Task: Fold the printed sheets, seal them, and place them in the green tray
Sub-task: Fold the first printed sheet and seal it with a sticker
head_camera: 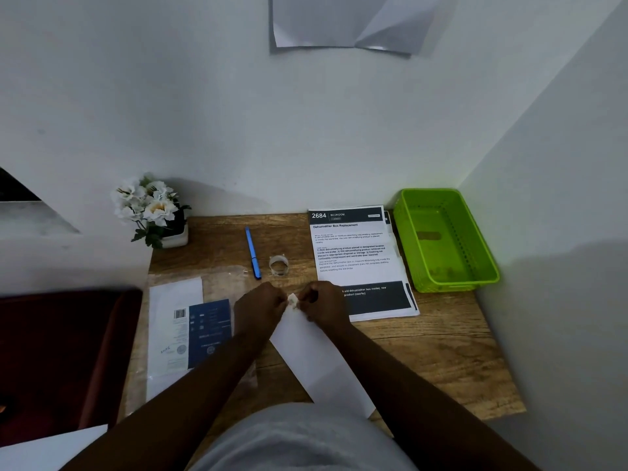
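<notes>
Both hands meet at the far end of a folded sheet [317, 355] lying on the wooden desk [441, 351] — the left hand [260, 305] and right hand [324, 302] each pinch a small piece of tape [293, 299] there. The printed stack [356, 253] lies just right; the green tray [441, 239] sits far right — nothing visible in it.

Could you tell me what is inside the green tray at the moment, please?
The green tray seems to hold no folded sheets: only the wood beneath shows through slots in its floor. The near wall hides the strip of floor just behind it.

green tray [489, 266], blue pen [253, 253], white flowers [149, 202]
</notes>
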